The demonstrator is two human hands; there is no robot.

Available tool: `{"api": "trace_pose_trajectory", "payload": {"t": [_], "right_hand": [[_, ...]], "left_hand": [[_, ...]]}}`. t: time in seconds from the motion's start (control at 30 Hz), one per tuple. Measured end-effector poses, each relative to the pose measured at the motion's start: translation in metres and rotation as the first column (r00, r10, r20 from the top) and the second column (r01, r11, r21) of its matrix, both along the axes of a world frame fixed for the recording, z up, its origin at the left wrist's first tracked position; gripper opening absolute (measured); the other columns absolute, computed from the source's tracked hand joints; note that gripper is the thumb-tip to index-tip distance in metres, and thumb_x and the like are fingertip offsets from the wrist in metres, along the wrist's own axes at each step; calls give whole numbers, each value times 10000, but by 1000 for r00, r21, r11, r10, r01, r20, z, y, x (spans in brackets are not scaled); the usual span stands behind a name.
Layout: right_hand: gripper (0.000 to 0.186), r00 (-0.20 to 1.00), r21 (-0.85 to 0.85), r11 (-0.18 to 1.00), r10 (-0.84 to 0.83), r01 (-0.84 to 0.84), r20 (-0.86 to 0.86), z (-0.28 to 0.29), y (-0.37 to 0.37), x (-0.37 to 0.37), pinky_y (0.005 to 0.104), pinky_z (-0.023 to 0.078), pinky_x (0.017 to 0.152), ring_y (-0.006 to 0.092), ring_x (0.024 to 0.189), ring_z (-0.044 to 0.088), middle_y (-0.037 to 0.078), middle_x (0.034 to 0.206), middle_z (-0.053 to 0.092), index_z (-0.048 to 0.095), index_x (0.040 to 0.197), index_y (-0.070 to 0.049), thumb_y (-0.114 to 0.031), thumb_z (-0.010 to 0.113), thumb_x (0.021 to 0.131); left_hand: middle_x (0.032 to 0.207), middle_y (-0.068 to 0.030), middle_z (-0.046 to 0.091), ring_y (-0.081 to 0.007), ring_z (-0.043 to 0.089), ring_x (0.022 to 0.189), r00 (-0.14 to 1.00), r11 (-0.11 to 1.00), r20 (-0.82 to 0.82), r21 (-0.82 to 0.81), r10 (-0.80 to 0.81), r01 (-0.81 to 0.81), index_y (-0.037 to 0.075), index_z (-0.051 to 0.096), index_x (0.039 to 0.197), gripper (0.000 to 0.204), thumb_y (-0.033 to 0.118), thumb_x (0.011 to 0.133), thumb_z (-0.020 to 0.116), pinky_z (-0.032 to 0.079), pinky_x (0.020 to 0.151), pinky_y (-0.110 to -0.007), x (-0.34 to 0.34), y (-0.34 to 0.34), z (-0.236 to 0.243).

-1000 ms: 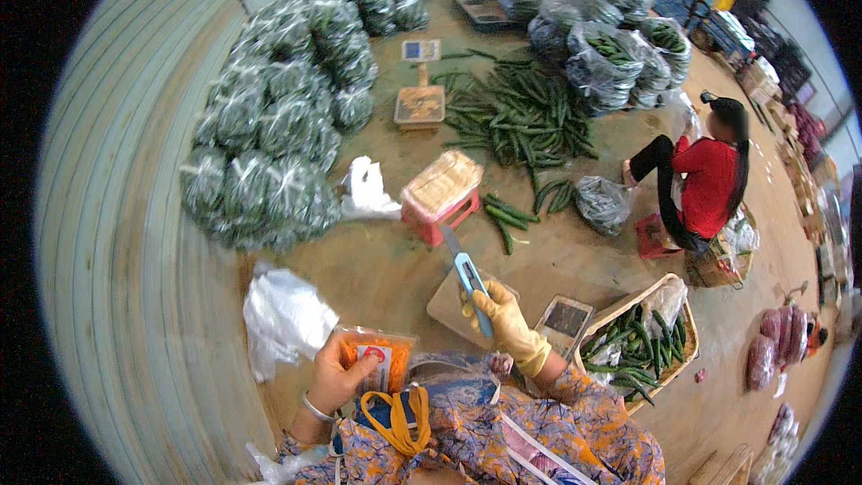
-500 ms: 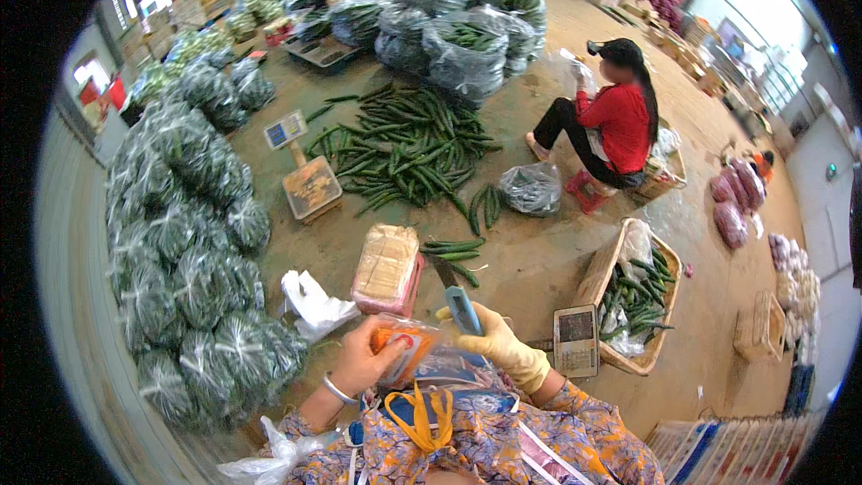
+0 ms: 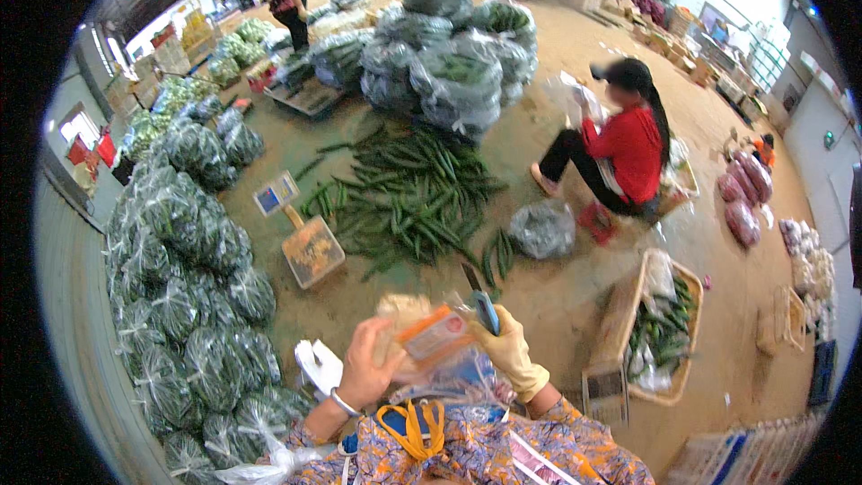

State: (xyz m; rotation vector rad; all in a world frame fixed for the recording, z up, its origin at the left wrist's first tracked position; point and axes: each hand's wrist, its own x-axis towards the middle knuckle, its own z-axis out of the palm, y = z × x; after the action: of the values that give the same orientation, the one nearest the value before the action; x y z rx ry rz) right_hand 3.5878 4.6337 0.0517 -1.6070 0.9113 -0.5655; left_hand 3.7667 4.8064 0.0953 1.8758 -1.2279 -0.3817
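Observation:
My left hand (image 3: 368, 366), bare with a pale band at the wrist, grips an orange-and-clear plastic packet (image 3: 438, 335) in front of my chest. My right hand (image 3: 515, 357) wears a pale yellow glove and is closed round the blue handle of a knife (image 3: 486, 313). Its dark blade points up and away, towards the floor ahead. The knife handle is close by the packet's right edge; whether they touch I cannot tell. Behind the packet, a tan block-shaped stack (image 3: 400, 307) is partly hidden and blurred.
Cucumbers (image 3: 417, 189) lie heaped on the floor ahead, beside a platform scale (image 3: 312, 253). Filled plastic bags (image 3: 193, 269) line the left; more bags (image 3: 453, 81) are stacked behind. A person in red (image 3: 624, 157) sits at right, beyond a crate (image 3: 691, 368) of cucumbers.
The packet has turned so its broad printed side shows more. Both hands still hold their things, and the right hand with the knife has shifted slightly right. My view has tilted up.

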Motion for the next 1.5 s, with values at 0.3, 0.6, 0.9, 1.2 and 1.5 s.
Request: {"api": "trace_pose_trajectory", "payload": {"t": [0.3,0.6,0.9,1.2,1.5], "right_hand": [[267,991,-24,996,86,-89,-99,4,-171,89,292,468,677,102,739,521,11,841,622,599,1050,-28,-188,676,851],[309,933,525,843,-89,-116,350,-10,-192,118,263,480,744,85,826,567,4,937,636,588,1108,-41,-193,687,858],[299,861,686,727,-370,34,350,-56,-203,119,260,502,736,120,815,592,57,957,624,514,1175,-23,-210,556,945],[326,777,648,761,-427,31,463,-237,-196,187,367,532,818,241,948,626,159,1041,623,479,1172,38,-180,546,939],[354,945,87,971,-239,225,222,-337,-208,236,235,484,689,92,735,579,22,855,625,569,1180,-30,-8,648,836]], "left_hand": [[1183,-162,549,-328,531,1123,976,976,-9,35,-216,216,43,595,1120,407,138,746,723,428,963,-403,55,-147,-16],[1338,-245,432,-411,430,1231,838,930,407,200,-365,307,-43,346,1374,816,278,737,742,368,1020,-464,79,-248,-22],[1332,-242,453,-408,481,1183,705,701,-70,75,-705,709,40,308,1411,759,319,811,680,407,997,-422,103,-324,-107],[1113,-170,588,-327,608,959,651,669,-313,60,-692,741,102,395,1386,433,286,994,377,493,794,-396,182,-337,-266],[1114,-155,594,-327,569,1040,773,727,-146,269,-617,631,121,482,1320,412,361,1009,356,465,894,-396,244,-294,-372]]}}
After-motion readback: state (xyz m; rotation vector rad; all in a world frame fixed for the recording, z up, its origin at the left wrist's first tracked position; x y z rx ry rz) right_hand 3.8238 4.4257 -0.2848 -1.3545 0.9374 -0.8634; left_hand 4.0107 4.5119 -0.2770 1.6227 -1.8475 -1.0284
